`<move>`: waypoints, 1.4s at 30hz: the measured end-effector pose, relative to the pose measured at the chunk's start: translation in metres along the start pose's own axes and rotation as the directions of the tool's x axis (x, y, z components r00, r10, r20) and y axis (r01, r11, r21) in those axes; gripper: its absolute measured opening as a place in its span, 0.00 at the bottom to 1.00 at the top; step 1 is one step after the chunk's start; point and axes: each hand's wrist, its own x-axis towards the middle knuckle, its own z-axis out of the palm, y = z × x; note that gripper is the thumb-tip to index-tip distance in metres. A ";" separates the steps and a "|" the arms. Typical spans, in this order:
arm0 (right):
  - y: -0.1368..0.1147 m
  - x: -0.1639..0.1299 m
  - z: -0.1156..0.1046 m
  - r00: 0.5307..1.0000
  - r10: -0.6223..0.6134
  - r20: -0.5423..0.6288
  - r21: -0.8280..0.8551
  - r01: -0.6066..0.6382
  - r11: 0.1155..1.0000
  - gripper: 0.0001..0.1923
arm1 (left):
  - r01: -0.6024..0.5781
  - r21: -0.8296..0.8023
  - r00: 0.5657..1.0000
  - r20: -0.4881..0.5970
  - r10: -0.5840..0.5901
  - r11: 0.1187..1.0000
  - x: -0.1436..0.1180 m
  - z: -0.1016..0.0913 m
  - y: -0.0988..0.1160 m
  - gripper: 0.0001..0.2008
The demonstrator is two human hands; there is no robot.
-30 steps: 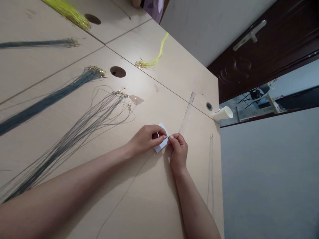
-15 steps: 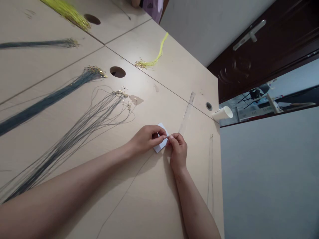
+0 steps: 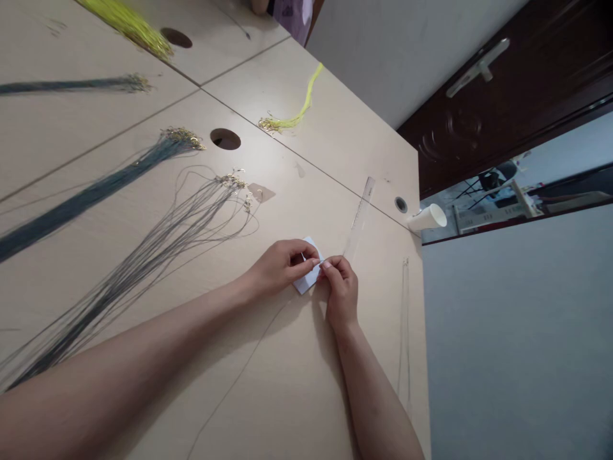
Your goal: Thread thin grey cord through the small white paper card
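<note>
Over the pale tabletop (image 3: pixel 297 396), left hand (image 3: pixel 278 267) and right hand (image 3: pixel 342 292) meet tip to tip; hardly anything has shifted within the last second

Both hands keep nearly the same pose, their fingertips perhaps a touch closer together, which suggests fine work still under way; the left hand pinches, thumb to forefinger, and the right hand is curled with its thumb pressed on its forefinger; the thin grey line (image 3: pixel 248 360) lies loosely bent on the tabletop, running from the bottom edge of view towards the hands, its near end hidden; the white pad (image 3: pixel 303 284) lies flat beneath the fingertips, partly covered by the left hand; between the fingertips both hands seem to grip a tiny dark sliver (image 3: pixel 321 260), too small to identify
</note>
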 end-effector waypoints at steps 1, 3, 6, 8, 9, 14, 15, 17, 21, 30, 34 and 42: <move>0.000 0.000 0.000 1.000 -0.001 0.001 -0.004 0.001 1.000 0.08 | -0.002 0.004 1.000 -0.004 0.002 1.000 0.000 0.000 0.000 0.10; 0.000 0.000 0.001 1.000 -0.002 0.002 -0.007 0.002 1.000 0.08 | -0.008 0.015 1.000 -0.017 0.009 1.000 0.000 0.000 -0.001 0.10; 0.001 0.000 0.001 1.000 -0.005 -0.006 0.015 0.005 1.000 0.05 | -0.013 0.036 1.000 -0.024 0.014 0.999 0.001 0.001 -0.002 0.09; 0.002 0.000 0.002 1.000 -0.013 -0.023 0.044 0.014 0.999 0.05 | -0.017 0.047 1.000 -0.022 0.018 0.999 0.001 0.001 -0.003 0.09; 0.002 0.000 0.002 0.999 -0.018 -0.031 0.056 0.020 0.998 0.05 | -0.020 0.052 1.000 -0.020 0.021 0.998 0.001 0.001 -0.003 0.09; 0.004 0.001 0.001 0.999 -0.018 -0.050 0.047 0.020 0.999 0.07 | -0.045 0.082 0.999 -0.014 0.046 0.996 0.001 0.001 -0.004 0.08; 0.004 0.001 0.001 0.998 -0.014 -0.054 0.046 0.017 0.999 0.07 | -0.049 0.084 0.999 -0.013 0.051 0.995 0.001 0.001 -0.004 0.08; 0.005 0.002 0.000 0.998 -0.007 -0.055 0.050 0.010 0.999 0.08 | -0.051 0.085 0.998 -0.016 0.053 0.995 0.001 0.001 -0.004 0.08; 0.005 0.002 -0.001 0.999 -0.005 -0.037 0.058 0.007 0.998 0.06 | -0.045 0.086 0.999 -0.019 0.047 0.995 0.001 0.001 -0.003 0.08; 0.003 0.001 -0.002 1.000 -0.018 -0.010 0.011 0.018 1.000 0.07 | -0.027 0.100 0.999 -0.027 0.030 0.995 0.001 0.000 0.000 0.08; 0.003 0.001 -0.003 1.000 0.003 -0.002 0.019 -0.003 1.000 0.08 | -0.024 0.099 0.999 -0.040 0.028 0.995 0.000 0.000 0.001 0.08; 0.002 0.001 -0.003 0.999 0.043 -0.003 0.055 -0.043 0.998 0.09 | -0.036 0.087 0.998 -0.052 0.040 0.996 0.000 0.002 -0.001 0.08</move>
